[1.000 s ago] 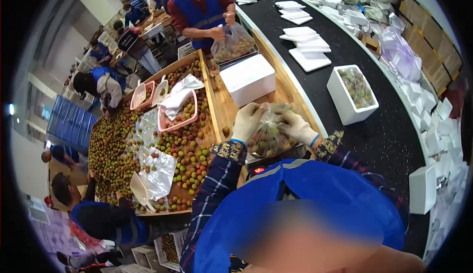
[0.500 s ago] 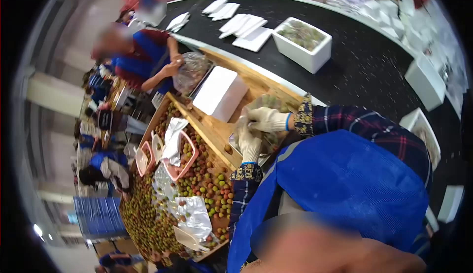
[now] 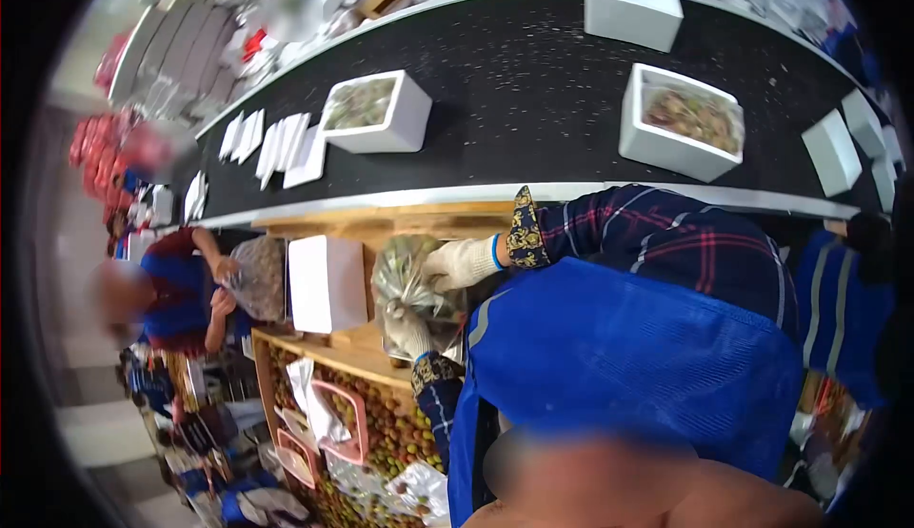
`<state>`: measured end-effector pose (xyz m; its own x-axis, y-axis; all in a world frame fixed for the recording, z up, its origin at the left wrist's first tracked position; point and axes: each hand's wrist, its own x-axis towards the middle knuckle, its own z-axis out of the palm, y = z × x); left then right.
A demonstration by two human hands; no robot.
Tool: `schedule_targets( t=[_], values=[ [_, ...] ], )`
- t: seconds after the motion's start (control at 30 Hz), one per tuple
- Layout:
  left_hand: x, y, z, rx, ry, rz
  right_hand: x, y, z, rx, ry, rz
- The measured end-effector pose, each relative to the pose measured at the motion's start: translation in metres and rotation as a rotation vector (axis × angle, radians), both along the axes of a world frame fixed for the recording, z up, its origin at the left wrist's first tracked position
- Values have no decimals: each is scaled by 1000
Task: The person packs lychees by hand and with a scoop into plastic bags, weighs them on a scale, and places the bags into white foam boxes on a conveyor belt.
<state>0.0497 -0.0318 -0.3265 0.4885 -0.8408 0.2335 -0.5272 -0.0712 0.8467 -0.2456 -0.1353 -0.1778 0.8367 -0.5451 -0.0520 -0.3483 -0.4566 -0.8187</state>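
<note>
A clear plastic bag (image 3: 400,259) filled with greenish-brown round fruit sits on the wooden bench in front of me, over a silvery edge that is mostly hidden. My right hand (image 3: 462,263), in a cream knit glove, closes on the gathered film near the top of the bag. From below, my left hand (image 3: 409,328), gloved too, has its fingers closed on the same bunched plastic. A white foam box (image 3: 326,284) stands just left of the bag.
Beyond the bench runs a black conveyor (image 3: 505,80) carrying foam boxes of fruit (image 3: 390,114) and white lids (image 3: 286,152). A co-worker (image 3: 181,290) at left handles another bag (image 3: 259,278). Loose fruit (image 3: 395,423) and pink baskets (image 3: 360,423) lie below.
My view has swung round, showing more of the conveyor at right. Both hands stay at the bag's gathered plastic, my left hand slightly lower on it. The co-worker still handles a bag.
</note>
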Motion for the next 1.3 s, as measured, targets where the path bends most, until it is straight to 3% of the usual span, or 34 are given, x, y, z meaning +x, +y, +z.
schedule_targets(
  t=[0.07, 0.2, 0.23, 0.37, 0.63, 0.8, 0.83, 0.87, 0.9, 0.93, 0.97, 1.0, 1.03, 1.07, 1.17, 1.2, 1.3],
  values=[
    [11, 3, -2, 108, -149, 88, 1, -1, -35, 82, -86, -33],
    [-25, -3, 34, 136, -337, 140, -30, -4, -29, 145, 11, -91],
    [-28, -4, 46, 266, -352, 123, -28, -8, -37, 136, 32, -107],
    [-17, -4, 33, 267, -468, 142, -46, -22, -55, 95, -87, -212],
    [-61, 10, 61, 385, -399, 194, -160, -53, 27, 66, 38, -504],
    [-65, 7, 64, 441, -223, 311, -229, -133, 51, -89, 46, -741],
    [-50, 7, 43, 180, -545, 253, -239, -157, 47, -160, 54, -776],
    [-39, 11, 23, 245, -427, 285, -260, -183, 39, -238, 173, -857],
    [-59, 12, 54, 253, -462, 262, -279, -201, 58, -267, 183, -905],
    [-62, 9, 67, 387, -510, 308, -307, -232, 48, -286, 228, -995],
    [-59, 6, 64, 320, -518, 318, -365, -286, -26, -630, 253, -1029],
    [-63, 5, 67, 277, -479, 342, -387, -304, -8, -533, 275, -1034],
    [-66, 0, 77, 385, -483, 375, -431, -347, -42, -602, 382, -1044],
    [-71, -1, 85, 264, -503, 400, -484, -392, -78, -758, 356, -985],
    [-75, 0, 78, 245, -515, 441, -495, -386, -36, -478, 536, -1091],
    [-73, 3, 81, 254, -519, 454, -517, -406, -59, -628, 573, -1057],
    [-81, 4, 86, 290, -501, 483, -530, -419, -51, -665, 632, -1016]
  ],
)
